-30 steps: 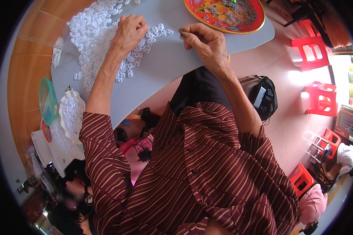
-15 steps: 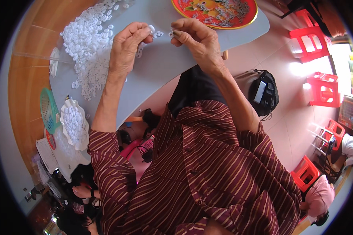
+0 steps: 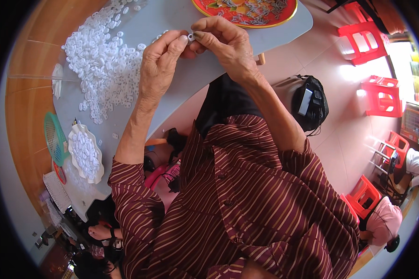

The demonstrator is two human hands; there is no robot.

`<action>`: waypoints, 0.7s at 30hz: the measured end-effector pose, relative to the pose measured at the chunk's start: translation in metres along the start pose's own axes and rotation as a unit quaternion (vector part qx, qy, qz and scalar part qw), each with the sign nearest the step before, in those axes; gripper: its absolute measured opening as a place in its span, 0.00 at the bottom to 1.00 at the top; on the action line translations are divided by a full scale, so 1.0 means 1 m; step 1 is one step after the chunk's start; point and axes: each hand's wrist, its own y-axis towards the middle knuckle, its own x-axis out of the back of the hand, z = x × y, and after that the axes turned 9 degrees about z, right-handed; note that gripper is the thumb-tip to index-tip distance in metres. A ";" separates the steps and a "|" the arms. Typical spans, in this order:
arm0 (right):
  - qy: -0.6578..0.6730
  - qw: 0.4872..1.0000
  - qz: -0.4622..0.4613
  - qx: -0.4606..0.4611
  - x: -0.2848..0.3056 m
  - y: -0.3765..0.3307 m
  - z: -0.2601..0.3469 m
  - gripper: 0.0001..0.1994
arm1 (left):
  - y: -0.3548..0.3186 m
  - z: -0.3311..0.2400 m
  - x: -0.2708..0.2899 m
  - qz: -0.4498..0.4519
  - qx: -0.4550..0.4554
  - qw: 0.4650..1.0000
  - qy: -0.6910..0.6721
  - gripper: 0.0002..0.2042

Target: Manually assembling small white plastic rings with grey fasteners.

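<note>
- Left hand (image 3: 158, 65): thumb and index finger pinched together, gripping a small white piece (image 3: 190, 37) at the fingertips.
- Right hand (image 3: 229, 49): fingers curled and thumb pressed in, gripping at the same small white piece; its far side is hidden by the fingers.
- Position of the piece: between the two sets of fingertips, raised above the grey desk (image 3: 186, 74).
- Left of the left hand: a broad heap of white plastic pieces (image 3: 95, 56), spread directly on the desk.
- Beyond the right hand: a red round tray (image 3: 278, 17) with a gold rim, at the far edge of view; small grey parts (image 3: 256, 15) lie scattered in it.
- Nearer the body, at left: a white scalloped dish (image 3: 97, 177) filled with white pieces (image 3: 84, 151); a green mesh basket (image 3: 55, 139) stands just beside it, tilted.
</note>
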 end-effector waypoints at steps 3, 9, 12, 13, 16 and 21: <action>-0.031 0.999 -0.001 -0.009 -0.001 -0.001 0.000 0.08 | -0.001 0.009 0.003 -0.001 0.015 1.000 -0.004 0.12; -0.025 1.000 -0.011 -0.010 -0.002 -0.001 0.003 0.08 | -0.002 0.008 0.002 -0.001 0.028 0.992 -0.119 0.13; -0.036 0.999 -0.015 -0.015 -0.002 -0.001 0.002 0.08 | -0.003 0.007 0.001 -0.003 0.038 0.991 -0.127 0.13; -0.051 0.999 -0.009 -0.018 -0.002 -0.001 0.001 0.08 | -0.004 0.005 -0.001 -0.004 0.046 0.990 -0.130 0.13; -0.056 0.998 -0.005 -0.021 -0.001 -0.001 0.001 0.08 | -0.003 0.006 -0.002 -0.007 0.049 0.992 -0.119 0.13; -0.041 0.999 -0.010 -0.017 -0.001 -0.001 0.001 0.08 | 0.001 0.011 0.000 -0.021 -0.017 0.998 -0.062 0.12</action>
